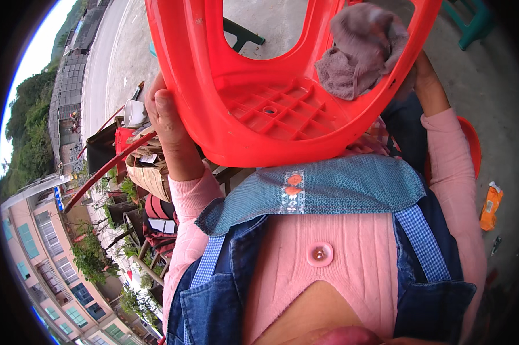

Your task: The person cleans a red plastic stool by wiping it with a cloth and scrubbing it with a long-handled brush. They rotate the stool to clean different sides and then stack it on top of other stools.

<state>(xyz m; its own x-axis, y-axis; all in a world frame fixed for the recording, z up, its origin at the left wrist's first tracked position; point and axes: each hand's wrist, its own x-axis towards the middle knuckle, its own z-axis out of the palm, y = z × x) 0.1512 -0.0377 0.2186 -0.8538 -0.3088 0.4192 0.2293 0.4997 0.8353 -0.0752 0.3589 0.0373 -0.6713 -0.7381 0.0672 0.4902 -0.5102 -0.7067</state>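
A red plastic stool [259, 151] is tipped before my chest, the ribbed underside of its seat facing me. On the left my left hand [166, 114] grips the stool's outer edge, thumb showing and some fingers hidden behind the plastic. A crumpled grey-mauve cloth [350, 69] lies against the inner side at the right, its upper part blurred. My right hand [423, 75] reaches round that side with the cloth; its fingers are largely hidden by the cloth and the stool's frame.
Green plastic stools [471, 26] stand on the concrete floor beyond. At the right are a red plastic rim [471, 144] and an orange packet [491, 207]. A cardboard box [149, 174], a red pole [108, 172], a white pot [134, 113] and plants are at the left.
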